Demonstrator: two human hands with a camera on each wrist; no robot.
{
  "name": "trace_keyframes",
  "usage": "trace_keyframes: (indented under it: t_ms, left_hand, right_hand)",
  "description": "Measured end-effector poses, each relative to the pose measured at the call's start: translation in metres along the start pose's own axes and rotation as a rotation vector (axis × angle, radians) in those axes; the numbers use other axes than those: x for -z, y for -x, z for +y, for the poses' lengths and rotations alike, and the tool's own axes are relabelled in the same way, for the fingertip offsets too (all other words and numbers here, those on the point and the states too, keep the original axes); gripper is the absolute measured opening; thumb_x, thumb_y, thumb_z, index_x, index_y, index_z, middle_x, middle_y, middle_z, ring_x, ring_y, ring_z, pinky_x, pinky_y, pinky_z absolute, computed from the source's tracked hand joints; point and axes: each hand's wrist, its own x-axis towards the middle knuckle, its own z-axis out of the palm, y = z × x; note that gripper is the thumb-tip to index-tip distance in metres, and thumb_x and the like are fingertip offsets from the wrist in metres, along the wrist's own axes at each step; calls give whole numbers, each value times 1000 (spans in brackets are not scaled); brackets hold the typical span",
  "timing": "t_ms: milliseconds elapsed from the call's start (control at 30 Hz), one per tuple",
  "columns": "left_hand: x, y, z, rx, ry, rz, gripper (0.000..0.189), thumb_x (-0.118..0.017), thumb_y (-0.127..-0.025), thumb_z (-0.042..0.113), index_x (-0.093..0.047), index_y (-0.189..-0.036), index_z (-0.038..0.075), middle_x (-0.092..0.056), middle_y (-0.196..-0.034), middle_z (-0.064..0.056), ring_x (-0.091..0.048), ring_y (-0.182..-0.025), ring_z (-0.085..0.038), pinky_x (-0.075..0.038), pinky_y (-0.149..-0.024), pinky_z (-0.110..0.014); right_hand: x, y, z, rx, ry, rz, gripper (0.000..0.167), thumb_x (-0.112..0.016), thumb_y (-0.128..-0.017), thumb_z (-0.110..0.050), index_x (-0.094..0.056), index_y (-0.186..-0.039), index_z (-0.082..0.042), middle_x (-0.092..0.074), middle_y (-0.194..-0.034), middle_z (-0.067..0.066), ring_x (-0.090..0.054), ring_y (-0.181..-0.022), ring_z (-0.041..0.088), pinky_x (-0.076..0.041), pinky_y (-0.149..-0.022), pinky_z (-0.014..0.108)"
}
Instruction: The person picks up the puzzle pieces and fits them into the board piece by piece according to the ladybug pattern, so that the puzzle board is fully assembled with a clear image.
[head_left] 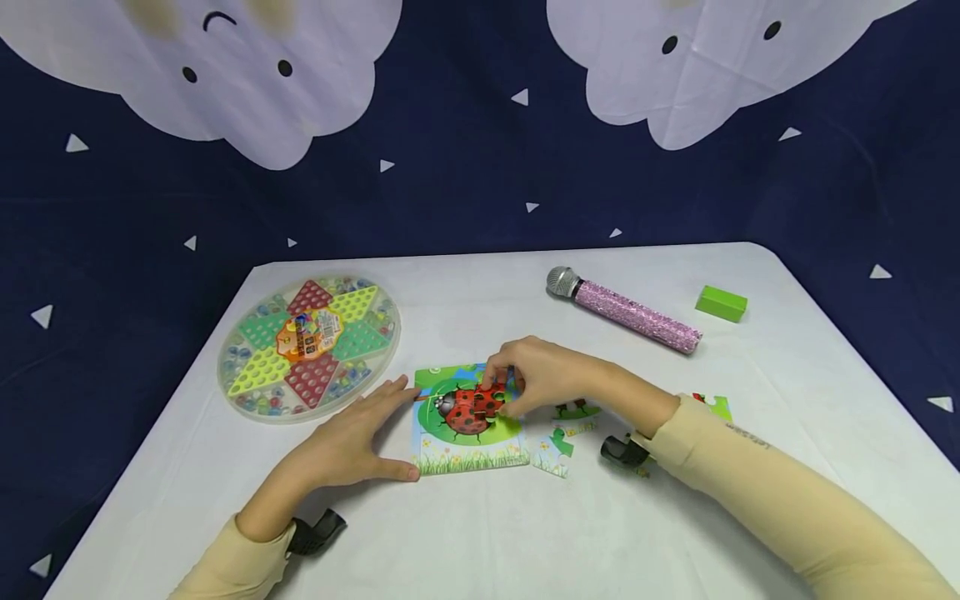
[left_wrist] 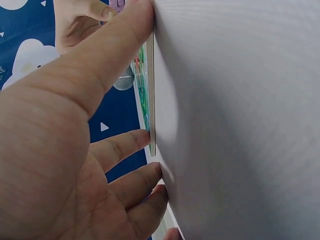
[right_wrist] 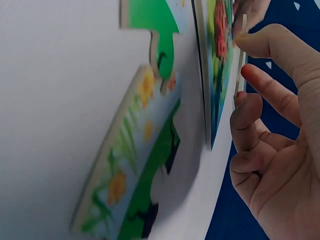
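Note:
A ladybug jigsaw puzzle point(head_left: 467, 450) lies on the table in its square tray. Along its left edge rests my left hand point(head_left: 341, 442), thumb near the lower corner and fingertips near the upper one; in the left wrist view its outstretched thumb and index finger touch the board edge point(left_wrist: 152, 100). My right hand point(head_left: 551, 375) pinches a thin puzzle piece point(right_wrist: 241, 70) between thumb and fingers, over the right part of the ladybug. Loose puzzle pieces point(head_left: 551, 454) lie right of the tray, one with flowers and green point(right_wrist: 125, 165) below my right wrist.
A round Chinese checkers set point(head_left: 311, 375) with marbles stands at the left. Behind the puzzle on the right are a pink glittery microphone point(head_left: 633, 315) and a green block point(head_left: 722, 303). Another puzzle piece point(head_left: 718, 406) lies partly behind the right forearm. A dark patterned curtain point(head_left: 465, 200) hangs behind the table.

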Motion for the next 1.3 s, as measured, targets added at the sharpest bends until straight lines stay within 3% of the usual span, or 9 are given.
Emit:
trace_keyframes:
  t_ms: [300,867,1300]
  left_hand:
    - [1,0,2,3,-1,-1,113,-91,-77,61,-42,-165,11,-32,-176,-19,-29,-162,-47,-26,-128,-73]
    - [2,1,3,8,14,-7,113,-91,-77,61,-42,-165,10,-31,-176,-18,-29,-162,-47,-26,-129,-73]
    - [1,1,2,4,10,-4,114,-91,-76,62,-41,-165,10,-31,-176,-18,-29,-162,-47,-25,-129,-73]
  right_hand:
    - [-8,-9,-9,40,57,-3,32,-86,-83,-24,-78,-114,-20,-69,-102,-3,-55,-74,4,-52,-73,22]
    - [-18,-20,-15,36,100,-27,34,-87,-85,-29,-80,-117,-23,-71,-106,-8,-61,-98,9,-55,-88,29]
    - [-20,-23,-16,61,89,-22,34,-90,-83,-26,-81,-116,-22,-71,-103,-6,-61,-95,9,-54,-86,27]
